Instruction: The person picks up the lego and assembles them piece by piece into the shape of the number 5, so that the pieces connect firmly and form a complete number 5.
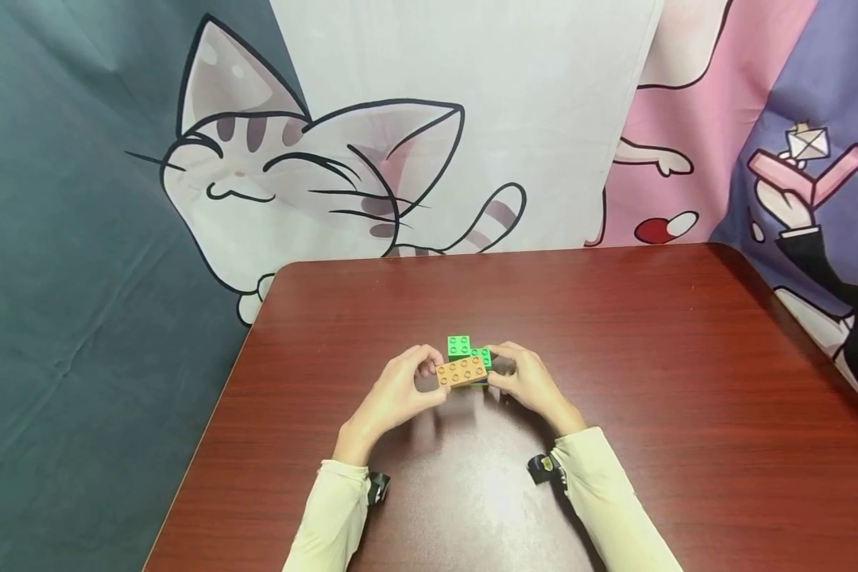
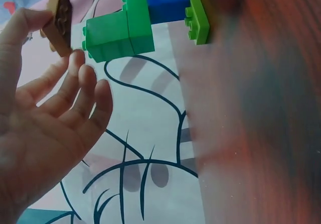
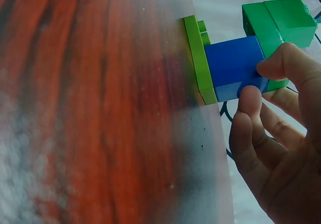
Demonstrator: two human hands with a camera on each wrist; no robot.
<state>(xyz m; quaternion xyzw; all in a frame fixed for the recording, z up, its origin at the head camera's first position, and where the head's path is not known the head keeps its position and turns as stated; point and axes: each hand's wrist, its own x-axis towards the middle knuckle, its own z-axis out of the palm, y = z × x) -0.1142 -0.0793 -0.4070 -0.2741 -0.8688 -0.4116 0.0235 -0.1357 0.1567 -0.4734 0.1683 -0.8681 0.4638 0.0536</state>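
Observation:
My left hand pinches a tan toy building brick with rows of studs between thumb and fingers. The left wrist view shows this brick tilted, apart from the studded side of a stack. That stack has a lime green plate at its base, a blue brick on it, and green bricks stepping upward. My right hand holds the stack, thumb and fingers at the blue and lower green bricks. From the head, the tan brick covers part of the stack.
A reddish-brown wooden table lies under both hands, its far edge against a cartoon-cat cloth. Each forearm wears a small black wrist camera at the edge of a pale sleeve.

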